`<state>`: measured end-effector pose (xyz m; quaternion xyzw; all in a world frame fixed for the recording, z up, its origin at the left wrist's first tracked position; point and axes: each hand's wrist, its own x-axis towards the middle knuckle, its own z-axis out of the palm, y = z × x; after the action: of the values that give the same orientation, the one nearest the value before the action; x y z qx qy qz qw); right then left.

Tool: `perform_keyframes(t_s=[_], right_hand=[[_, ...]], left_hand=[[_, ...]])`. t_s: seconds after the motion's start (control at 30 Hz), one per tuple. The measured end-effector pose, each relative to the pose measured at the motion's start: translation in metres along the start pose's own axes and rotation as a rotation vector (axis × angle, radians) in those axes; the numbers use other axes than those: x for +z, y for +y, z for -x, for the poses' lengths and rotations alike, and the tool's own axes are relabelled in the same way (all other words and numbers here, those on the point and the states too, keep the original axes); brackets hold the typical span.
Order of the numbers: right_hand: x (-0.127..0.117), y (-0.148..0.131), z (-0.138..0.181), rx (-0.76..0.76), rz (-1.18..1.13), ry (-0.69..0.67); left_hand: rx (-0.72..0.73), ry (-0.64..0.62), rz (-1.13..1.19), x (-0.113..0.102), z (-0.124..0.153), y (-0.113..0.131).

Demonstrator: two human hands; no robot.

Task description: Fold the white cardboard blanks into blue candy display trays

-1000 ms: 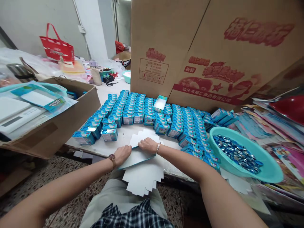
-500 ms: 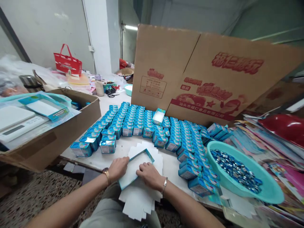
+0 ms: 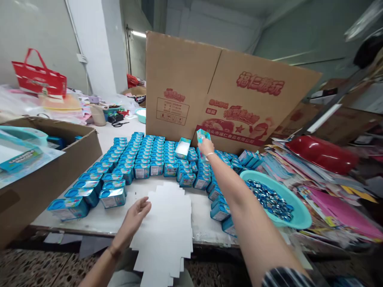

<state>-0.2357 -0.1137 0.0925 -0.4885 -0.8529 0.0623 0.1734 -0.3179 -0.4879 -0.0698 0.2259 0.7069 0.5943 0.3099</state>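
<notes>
My right hand (image 3: 206,146) is stretched far over the table and grips a small folded blue-edged paper tray (image 3: 203,135), held up in front of the big cardboard carton. My left hand (image 3: 137,213) hovers open, fingers loosely curled, at the left edge of a stack of flat white die-cut card blanks (image 3: 167,227) that overhangs the table's near edge. Rows of small blue tins (image 3: 143,157) cover the table beyond the blanks. Among them stands another open paper tray (image 3: 182,148).
A teal bowl (image 3: 295,217) of blue caps sits at the right. A large printed cardboard carton (image 3: 221,95) stands behind the tins. An open brown box (image 3: 44,175) is on the left. Coloured printed sheets (image 3: 335,203) and a red lid (image 3: 321,153) lie at the right.
My right hand has lifted the folded blue-edged tray off the blank stack and carried it far forward. My left hand has let go and opened. The view swung right.
</notes>
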Motion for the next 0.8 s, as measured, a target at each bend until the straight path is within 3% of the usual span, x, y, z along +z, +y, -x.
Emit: perform_keyframes(t_s=[0.1, 0.17, 0.27, 0.33, 0.37, 0.43, 0.53, 0.67, 0.8], right_hand=[[0.018, -0.026, -0.002, 0.009, -0.064, 0.022], [0.035, -0.04, 0.021, -0.061, -0.105, 0.058], [0.07, -0.044, 0.092, -0.373, -0.235, 0.111], [0.095, -0.031, 0.152, -0.512, -0.282, 0.02], [0.107, -0.02, 0.182, -0.493, -0.276, -0.022], [0.129, 0.002, 0.235, -0.305, -0.221, -0.061], [0.152, 0.024, 0.285, -0.066, -0.166, -0.119], [0.162, 0.022, 0.302, -0.032, -0.171, -0.149], [0.162, 0.016, 0.299, -0.044, -0.171, -0.132]], left_hand=[[0.064, 0.091, -0.055, 0.009, 0.006, -0.038], [0.104, 0.18, -0.114, 0.003, 0.009, -0.055], [0.14, 0.262, -0.268, -0.016, 0.007, -0.069], [0.143, 0.258, -0.389, -0.025, 0.002, -0.073], [0.153, 0.247, -0.449, -0.026, -0.001, -0.073], [0.205, 0.21, -0.58, -0.023, -0.003, -0.072], [0.303, 0.154, -0.77, -0.007, 0.001, -0.07], [0.307, 0.148, -0.898, 0.008, 0.009, -0.068], [0.31, 0.171, -0.873, 0.007, 0.008, -0.071]])
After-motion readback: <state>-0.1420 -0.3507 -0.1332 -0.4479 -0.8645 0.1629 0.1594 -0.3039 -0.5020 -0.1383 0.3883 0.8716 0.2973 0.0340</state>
